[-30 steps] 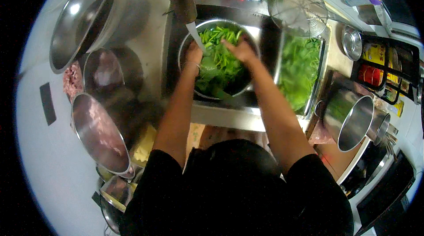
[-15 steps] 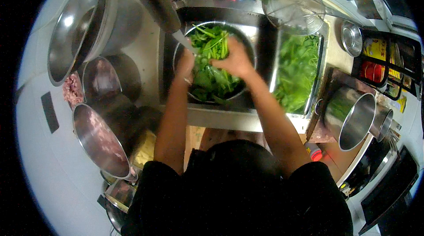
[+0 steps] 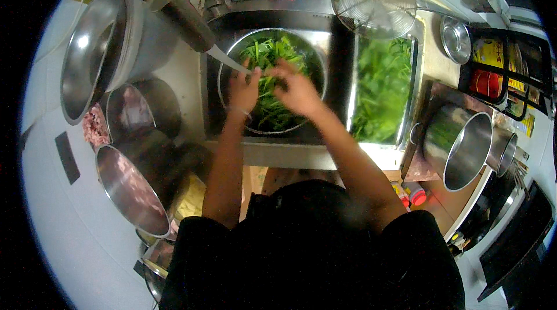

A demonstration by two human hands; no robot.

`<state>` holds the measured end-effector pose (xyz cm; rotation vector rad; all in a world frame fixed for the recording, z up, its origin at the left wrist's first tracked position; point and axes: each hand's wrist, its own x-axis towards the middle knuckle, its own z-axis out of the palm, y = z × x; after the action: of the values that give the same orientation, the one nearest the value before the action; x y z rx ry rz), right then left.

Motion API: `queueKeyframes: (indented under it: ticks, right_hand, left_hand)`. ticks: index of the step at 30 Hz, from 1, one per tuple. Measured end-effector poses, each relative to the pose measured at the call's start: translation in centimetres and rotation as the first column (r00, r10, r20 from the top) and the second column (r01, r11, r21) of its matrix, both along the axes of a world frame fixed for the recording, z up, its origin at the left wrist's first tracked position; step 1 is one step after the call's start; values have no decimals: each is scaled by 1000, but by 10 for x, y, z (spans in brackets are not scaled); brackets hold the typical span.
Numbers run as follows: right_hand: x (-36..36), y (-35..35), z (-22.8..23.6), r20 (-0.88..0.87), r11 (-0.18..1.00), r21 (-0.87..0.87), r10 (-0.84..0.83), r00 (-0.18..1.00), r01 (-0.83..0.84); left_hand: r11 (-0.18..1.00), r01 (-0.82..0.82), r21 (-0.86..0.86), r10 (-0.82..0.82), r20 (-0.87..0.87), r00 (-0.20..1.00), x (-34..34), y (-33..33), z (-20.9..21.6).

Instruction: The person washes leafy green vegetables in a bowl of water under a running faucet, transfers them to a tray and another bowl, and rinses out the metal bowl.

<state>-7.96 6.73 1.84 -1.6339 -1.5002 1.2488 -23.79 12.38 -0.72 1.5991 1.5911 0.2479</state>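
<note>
A round metal bowl (image 3: 324,66) stands in the left sink basin (image 3: 342,78), holding leafy greens (image 3: 271,114) with green stems. Water (image 3: 227,60) streams from the thick faucet (image 3: 183,18) down towards my fingers. My left hand (image 3: 242,91) is over the bowl's left side, fingers spread in the stream. Opposite it, my right hand (image 3: 296,92) hovers above the greens with its fingers bent and apart. I see nothing gripped in either hand, though motion blurs the fingertips. More greens (image 3: 380,89) fill the right basin.
A round wire strainer (image 3: 374,2) overhangs the right basin's back. Large metal bowls (image 3: 93,49) and pots with meat (image 3: 133,191) line the left side. On the right are a deep pot (image 3: 458,147), a small metal bowl (image 3: 455,40) and a black rack (image 3: 505,69).
Both hands have let go of the greens and come closer together under the water. The greens lie lower in the bowl. The whole view has shifted slightly.
</note>
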Motion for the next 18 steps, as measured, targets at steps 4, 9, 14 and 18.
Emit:
queueKeyframes:
  ticks: [4, 9, 14, 18]
  right_hand:
    - [17, 27, -50, 208, 901, -251, -306, 929, 353]
    - [-3, 45, -57, -311, 816, -518, -459, 832, 256]
    - [1, 33, -74, -71, 951, -34, -309, 948, 307]
    - [8, 21, -11, 235, 918, 79, -395, 888, 388]
  left_hand:
    - [973, -209, -97, 210, -7, 978, 5, -5, -53]
    - [803, -428, -414, 543, 213, 812, -10, 19, -77]
    - [811, -290, -509, 514, 381, 769, -7, 11, -54]
    - [890, -228, -395, 381, 369, 848, -15, 9, -32]
